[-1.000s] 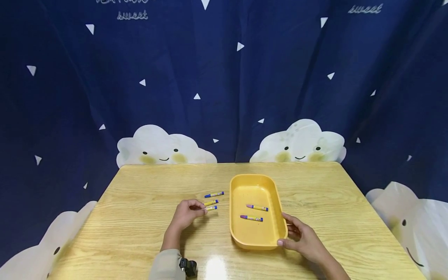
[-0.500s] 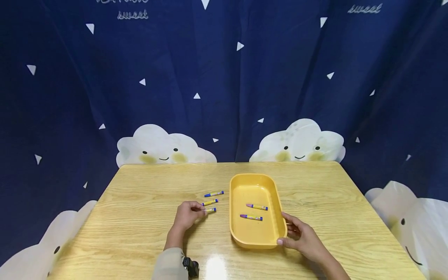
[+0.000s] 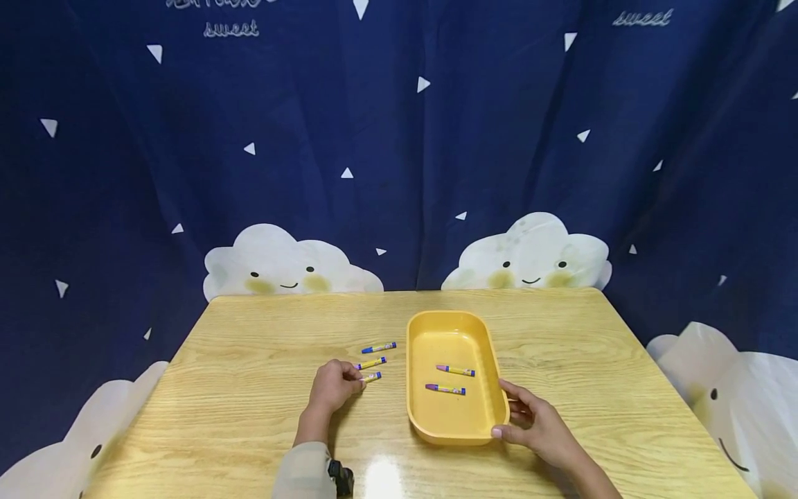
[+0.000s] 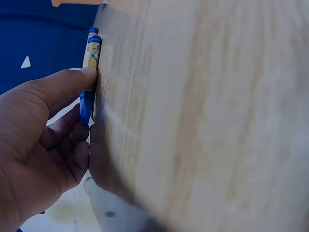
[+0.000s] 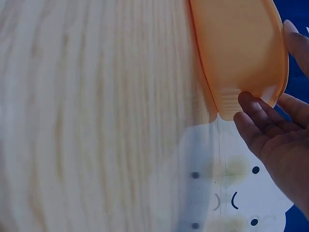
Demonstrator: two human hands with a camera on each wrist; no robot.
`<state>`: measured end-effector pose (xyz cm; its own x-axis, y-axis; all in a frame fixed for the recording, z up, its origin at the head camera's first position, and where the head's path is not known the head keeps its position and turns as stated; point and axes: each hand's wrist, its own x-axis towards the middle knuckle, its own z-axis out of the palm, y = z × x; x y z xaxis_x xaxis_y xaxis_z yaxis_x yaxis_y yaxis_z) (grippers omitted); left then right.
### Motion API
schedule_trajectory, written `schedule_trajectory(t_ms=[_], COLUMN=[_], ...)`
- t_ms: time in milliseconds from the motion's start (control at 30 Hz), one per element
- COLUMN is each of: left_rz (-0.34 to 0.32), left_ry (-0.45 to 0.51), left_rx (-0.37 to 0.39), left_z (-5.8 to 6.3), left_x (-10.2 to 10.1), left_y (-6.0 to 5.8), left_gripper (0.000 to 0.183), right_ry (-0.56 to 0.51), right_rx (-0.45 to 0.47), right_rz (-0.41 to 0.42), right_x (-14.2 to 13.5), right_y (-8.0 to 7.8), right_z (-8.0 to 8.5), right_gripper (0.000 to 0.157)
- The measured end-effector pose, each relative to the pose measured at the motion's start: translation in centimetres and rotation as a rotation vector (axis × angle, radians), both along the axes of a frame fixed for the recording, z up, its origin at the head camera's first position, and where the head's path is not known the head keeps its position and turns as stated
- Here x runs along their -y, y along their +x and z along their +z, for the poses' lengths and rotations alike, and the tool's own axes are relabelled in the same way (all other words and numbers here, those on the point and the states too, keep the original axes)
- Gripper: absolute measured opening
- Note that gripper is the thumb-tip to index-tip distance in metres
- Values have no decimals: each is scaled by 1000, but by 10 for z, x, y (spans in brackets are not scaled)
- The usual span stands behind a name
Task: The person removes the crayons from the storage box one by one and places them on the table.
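One crayon is pinched between the thumb and fingers of the left hand, which are closed to the width of its barrel. Its blue end sticks out to the right, and the pinched part is hidden. Whether the crayon touches the bench cannot be told. The left wrist view shows the other fingers of that hand loosely bent below the pinch.

The right hand has its fingers spread and relaxed, the thumb at the near right corner of a yellow tray and the fingertips against its right wall.

Just beyond the pinched crayon lies a middle crayon, its left end close to the left hand; contact there is unclear. Farther back a blue-tipped crayon rests on the bench, apart from the others and near the left wall of the tray.

Inside the tray two more crayons lie on the floor, roughly side by side and apart: a pink-tipped crayon behind and a purple-tipped crayon in front.

A pale sleeve covers the left forearm, with a black device at the wrist. Behind the bench hangs a dark blue curtain printed with white triangles and smiling clouds.
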<state>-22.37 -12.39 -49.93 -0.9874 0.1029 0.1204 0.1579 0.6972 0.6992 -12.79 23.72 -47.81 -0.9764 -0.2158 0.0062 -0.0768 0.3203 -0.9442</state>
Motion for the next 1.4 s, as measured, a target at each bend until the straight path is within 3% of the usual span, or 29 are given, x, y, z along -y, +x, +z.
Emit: schedule_trajectory(t_ms=[167,333,533,700,767,967,1167,1400], left_rz=[-8,-14,-30,-62,-82,-157,-265,-368], left_ry=[-5,50,82,97,113,166,206,260], left_rx=[-10,3,-13,-41,-52,-9,22,64], left_z=[-1,4,30,52,57,75,91,99], left_x=[1,3,-3,-16,-22,-44,-70,-97], left_y=[-1,-2,-6,-10,-12,-16,-22,-30], left_gripper=[10,8,8,13,14,20,23,22], right_ry=[12,27,10,-1,-13,-21,-36,-49], right_rx=[-8,-1,18,-17,-22,-7,19,34], right_rz=[-14,-24,-24,10,22,38,42,49], right_x=[0,0,5,3,2,7,8,8], right_y=[0,0,6,4,3,8,8,8], right_z=[-1,-1,13,11,8,23,24,24], right_gripper=[78,78,78,74,73,74,76,77])
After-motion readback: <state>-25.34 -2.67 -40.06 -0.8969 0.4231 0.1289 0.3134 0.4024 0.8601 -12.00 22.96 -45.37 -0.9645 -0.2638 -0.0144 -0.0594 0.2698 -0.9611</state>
